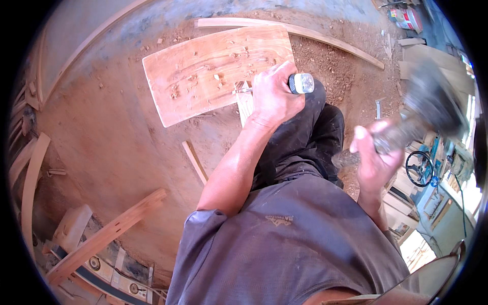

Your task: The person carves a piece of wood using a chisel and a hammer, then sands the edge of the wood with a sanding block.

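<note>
My left hand is closed around a chisel, whose pale handle end sticks out past the thumb side. Its thin metal blade points left, onto the end of a narrow pale wood piece. That piece lies at the near edge of a wide wooden board strewn with chips. Raised at the right, my right hand grips the handle of a mallet. The mallet's dark, bulky head is smeared by motion and stands well apart from the chisel.
A long wood strip lies beyond the board among wood shavings. A thick beam slants at the lower left, near a short stick. At the right are a black handwheel and a bucket.
</note>
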The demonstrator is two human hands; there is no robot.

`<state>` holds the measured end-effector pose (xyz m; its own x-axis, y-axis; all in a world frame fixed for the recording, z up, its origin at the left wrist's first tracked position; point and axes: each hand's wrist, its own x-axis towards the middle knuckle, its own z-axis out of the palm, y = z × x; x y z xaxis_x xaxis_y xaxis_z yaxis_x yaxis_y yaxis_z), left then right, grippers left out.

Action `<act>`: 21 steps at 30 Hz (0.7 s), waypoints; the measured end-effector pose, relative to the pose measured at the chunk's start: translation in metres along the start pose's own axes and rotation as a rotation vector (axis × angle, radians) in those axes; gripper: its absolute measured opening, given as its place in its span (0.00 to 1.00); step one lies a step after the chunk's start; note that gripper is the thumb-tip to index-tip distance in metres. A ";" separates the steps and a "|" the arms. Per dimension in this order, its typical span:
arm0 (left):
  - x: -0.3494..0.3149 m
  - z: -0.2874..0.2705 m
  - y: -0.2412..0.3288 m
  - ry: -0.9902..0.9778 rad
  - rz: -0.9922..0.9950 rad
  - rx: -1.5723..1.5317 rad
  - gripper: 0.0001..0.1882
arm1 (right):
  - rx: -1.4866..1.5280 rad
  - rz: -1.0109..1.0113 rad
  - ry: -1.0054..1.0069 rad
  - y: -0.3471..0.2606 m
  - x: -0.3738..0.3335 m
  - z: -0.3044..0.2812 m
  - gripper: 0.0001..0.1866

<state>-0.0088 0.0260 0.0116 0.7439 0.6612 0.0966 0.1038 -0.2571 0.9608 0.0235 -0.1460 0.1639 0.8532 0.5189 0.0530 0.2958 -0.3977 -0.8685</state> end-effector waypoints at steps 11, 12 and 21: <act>-0.004 -0.007 -0.006 -0.047 -0.019 -0.043 0.08 | -0.282 0.208 -0.056 0.026 -0.006 0.007 0.10; -0.004 -0.006 -0.005 -0.066 -0.031 -0.061 0.07 | -0.215 0.154 -0.010 0.016 -0.007 0.008 0.09; -0.011 -0.017 -0.022 -0.052 -0.018 -0.130 0.08 | -0.411 0.275 -0.276 0.020 0.012 0.022 0.14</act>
<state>-0.0305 0.0360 -0.0064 0.7765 0.6264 0.0683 0.0339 -0.1499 0.9881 0.0300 -0.1316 0.1362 0.7950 0.5108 -0.3272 0.2679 -0.7796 -0.5661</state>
